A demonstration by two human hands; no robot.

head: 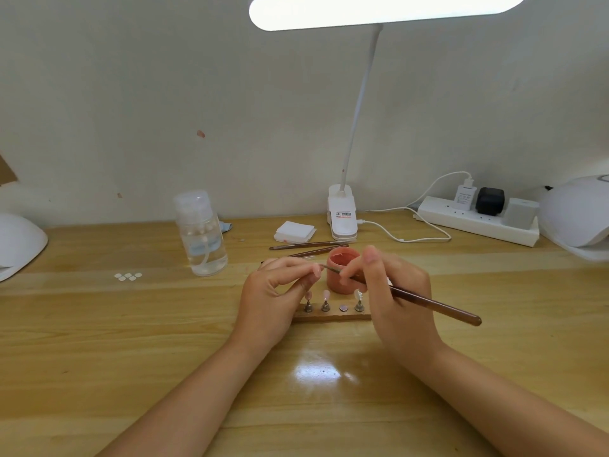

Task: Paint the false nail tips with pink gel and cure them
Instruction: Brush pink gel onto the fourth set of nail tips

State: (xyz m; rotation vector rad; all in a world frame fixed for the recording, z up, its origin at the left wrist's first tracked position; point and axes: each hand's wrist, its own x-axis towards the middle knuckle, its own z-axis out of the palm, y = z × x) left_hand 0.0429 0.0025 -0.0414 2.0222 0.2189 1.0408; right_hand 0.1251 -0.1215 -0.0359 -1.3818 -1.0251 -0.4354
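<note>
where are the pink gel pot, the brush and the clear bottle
pink gel pot (339,282): head view, front wall of the pot
brush (435,306): head view, middle of the brown handle
clear bottle (204,245): head view, middle of its body

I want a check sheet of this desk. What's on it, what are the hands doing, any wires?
Surface: wooden table, glossy.
Job's things: pink gel pot open; wooden stand with three tips, one peg bare; curing lamp at right.
Clutter: clear bottle, wipes, two spare brushes.
Grips: left hand pinches a nail tip; right hand holds brush to it.
Cables: white lead from desk lamp; power strip.
Surroundings: wall, few pink marks.
</note>
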